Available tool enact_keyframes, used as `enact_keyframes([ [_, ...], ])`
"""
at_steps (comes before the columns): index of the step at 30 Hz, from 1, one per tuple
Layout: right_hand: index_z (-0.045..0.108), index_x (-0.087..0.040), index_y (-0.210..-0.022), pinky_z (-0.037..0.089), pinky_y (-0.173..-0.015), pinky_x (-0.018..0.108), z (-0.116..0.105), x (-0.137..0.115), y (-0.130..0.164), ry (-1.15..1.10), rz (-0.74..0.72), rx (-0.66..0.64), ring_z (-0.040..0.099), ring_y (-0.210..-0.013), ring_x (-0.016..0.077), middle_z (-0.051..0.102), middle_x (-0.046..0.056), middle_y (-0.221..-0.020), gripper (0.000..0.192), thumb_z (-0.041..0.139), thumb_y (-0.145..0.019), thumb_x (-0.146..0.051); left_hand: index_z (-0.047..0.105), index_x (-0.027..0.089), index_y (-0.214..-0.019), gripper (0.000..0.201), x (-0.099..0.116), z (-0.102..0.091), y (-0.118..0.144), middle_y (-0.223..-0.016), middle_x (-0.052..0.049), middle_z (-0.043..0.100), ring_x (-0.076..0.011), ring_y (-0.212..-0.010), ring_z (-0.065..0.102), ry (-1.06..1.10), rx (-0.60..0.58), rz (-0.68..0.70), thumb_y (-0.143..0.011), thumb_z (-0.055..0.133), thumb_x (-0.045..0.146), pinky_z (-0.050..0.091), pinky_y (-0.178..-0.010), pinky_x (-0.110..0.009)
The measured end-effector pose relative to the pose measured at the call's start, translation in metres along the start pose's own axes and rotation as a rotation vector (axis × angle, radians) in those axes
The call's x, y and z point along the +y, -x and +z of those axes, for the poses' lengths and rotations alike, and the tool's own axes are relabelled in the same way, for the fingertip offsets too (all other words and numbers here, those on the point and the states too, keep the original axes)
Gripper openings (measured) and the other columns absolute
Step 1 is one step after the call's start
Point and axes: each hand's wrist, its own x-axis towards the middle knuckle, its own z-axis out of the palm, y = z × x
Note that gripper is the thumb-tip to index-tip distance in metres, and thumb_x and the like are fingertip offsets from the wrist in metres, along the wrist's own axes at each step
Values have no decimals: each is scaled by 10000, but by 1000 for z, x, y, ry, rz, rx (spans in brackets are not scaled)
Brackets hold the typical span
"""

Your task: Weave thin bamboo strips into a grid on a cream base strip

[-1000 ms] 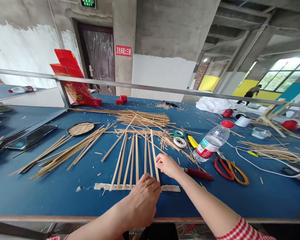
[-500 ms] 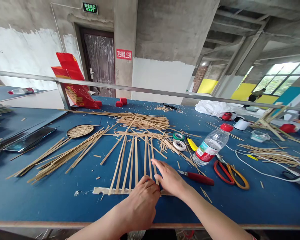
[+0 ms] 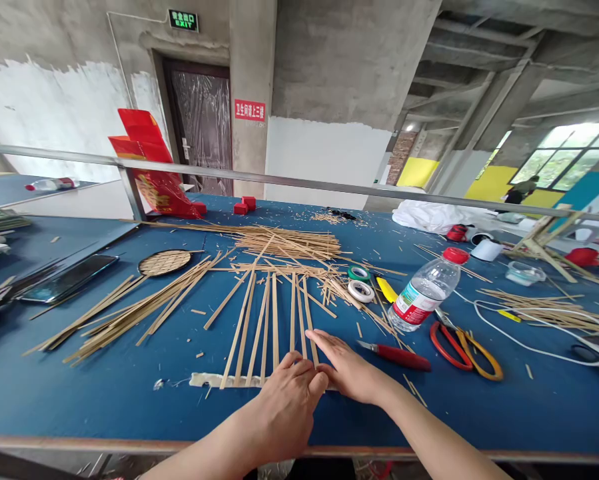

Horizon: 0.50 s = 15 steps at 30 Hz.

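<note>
Several thin bamboo strips (image 3: pixel 275 320) stand side by side in a fan, their lower ends on a whitish strip of tape (image 3: pixel 206 380) that lies along the table. My left hand (image 3: pixel 292 403) is closed, fingers curled down over the lower ends of the strips on the right of the fan; its fingertips are partly hidden. Beside it, touching, my right hand (image 3: pixel 346 367) lies low with its fingers stretched out over the rightmost strips. Both hands cover the right part of the tape.
Right of my hands lie a red-handled knife (image 3: pixel 402 357), scissors (image 3: pixel 466 350), a water bottle (image 3: pixel 429 290) and tape rolls (image 3: pixel 360 291). Loose bamboo strips (image 3: pixel 289 241) are piled behind, with more bundles (image 3: pixel 144 303) at left. A round woven piece (image 3: pixel 165 263) and a phone (image 3: pixel 72 277) lie further left.
My left thumb now shows more, raised at the right side of the hand. Both hands stay at the lower strip ends; the whole view has shifted slightly.
</note>
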Motion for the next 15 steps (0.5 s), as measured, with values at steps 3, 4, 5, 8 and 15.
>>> enact_keyframes([
  [3, 250, -132, -1362, 191, -1069, 349, -10, -3, 1, -85, 40, -46, 184, -1307, 182, 243, 95, -1419, 637, 443, -758, -195, 432, 175, -1050, 376, -2, 0, -1, -954, -48, 566, -183, -940, 479, 13, -16, -3, -680, 459, 115, 301, -924, -353],
  [4, 249, -137, -1362, 187, -1070, 353, -11, -3, 1, -92, 40, -45, 183, -1308, 181, 245, 93, -1419, 651, 451, -745, -180, 441, 180, -1031, 363, -2, -1, -2, -936, -44, 565, -178, -929, 482, 25, -16, -13, -677, 456, 104, 310, -914, -347],
  [5, 247, -145, -1363, 185, -1070, 360, -10, -2, 0, -93, 30, -39, 185, -1307, 183, 249, 91, -1418, 666, 459, -733, -165, 453, 183, -1003, 337, -3, -1, -4, -920, -40, 563, -174, -919, 485, 38, -5, -30, -678, 452, 95, 320, -903, -339],
  [8, 247, -161, -1363, 199, -1064, 373, -6, 1, -3, -79, 13, -14, 204, -1301, 194, 270, 92, -1409, 714, 480, -690, -118, 482, 178, -897, 216, -6, -3, -9, -894, -43, 560, -168, -893, 495, 60, 77, -91, -707, 429, 90, 334, -879, -328],
  [15, 266, -135, -1355, 213, -1059, 354, -10, -4, -3, -107, 22, -23, 245, -1287, 191, 303, 97, -1393, 719, 476, -668, -113, 492, 178, -897, 206, -8, 0, -10, -858, -36, 583, -163, -870, 525, 24, 46, -16, -704, 465, 109, 304, -903, -329],
])
